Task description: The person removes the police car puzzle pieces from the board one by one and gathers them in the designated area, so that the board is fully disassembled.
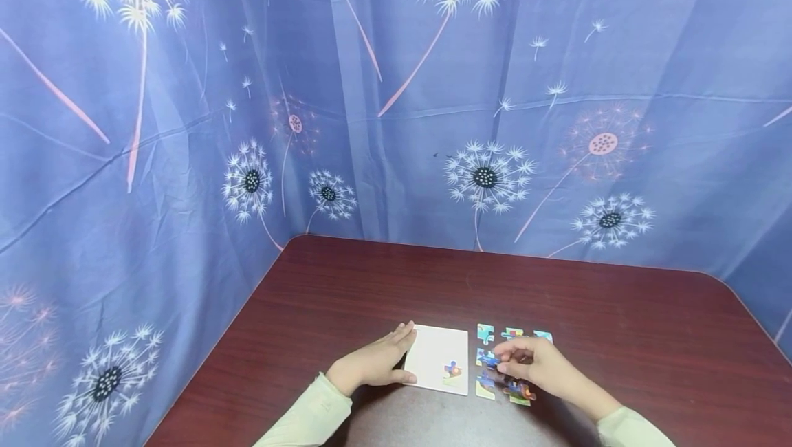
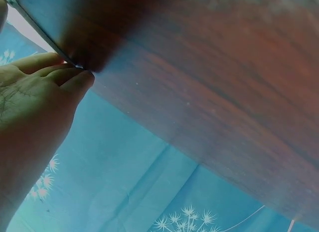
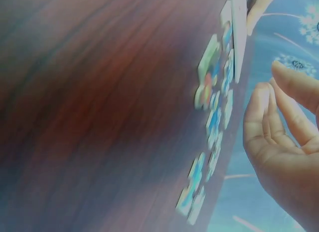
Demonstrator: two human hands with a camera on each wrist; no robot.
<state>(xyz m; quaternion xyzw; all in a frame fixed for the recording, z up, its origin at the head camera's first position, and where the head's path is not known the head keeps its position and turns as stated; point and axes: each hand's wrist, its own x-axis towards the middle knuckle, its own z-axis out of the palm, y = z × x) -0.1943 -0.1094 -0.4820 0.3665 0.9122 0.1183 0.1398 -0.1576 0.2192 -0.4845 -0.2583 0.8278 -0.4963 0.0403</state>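
Note:
A white square puzzle board (image 1: 430, 351) lies on the table, with one colourful jigsaw piece (image 1: 454, 373) in its lower right corner. My left hand (image 1: 376, 359) rests along the board's left side, its straight fingers at the upper corner and the thumb at the lower one. To the right of the board my right hand (image 1: 541, 366) hovers over loose jigsaw pieces, fingers loosely bent. In the right wrist view thumb and fingertips of that hand (image 3: 286, 127) hold nothing. Close by its fingertips lies a blue piece (image 1: 486, 358).
Several loose pieces lie in rows right of the board, among them a light blue one (image 1: 485, 333) at the back and a blue and yellow one (image 1: 485, 387) in front. The dark red-brown table (image 1: 371, 275) meets blue dandelion-print curtains (image 1: 396, 158) behind and at the left.

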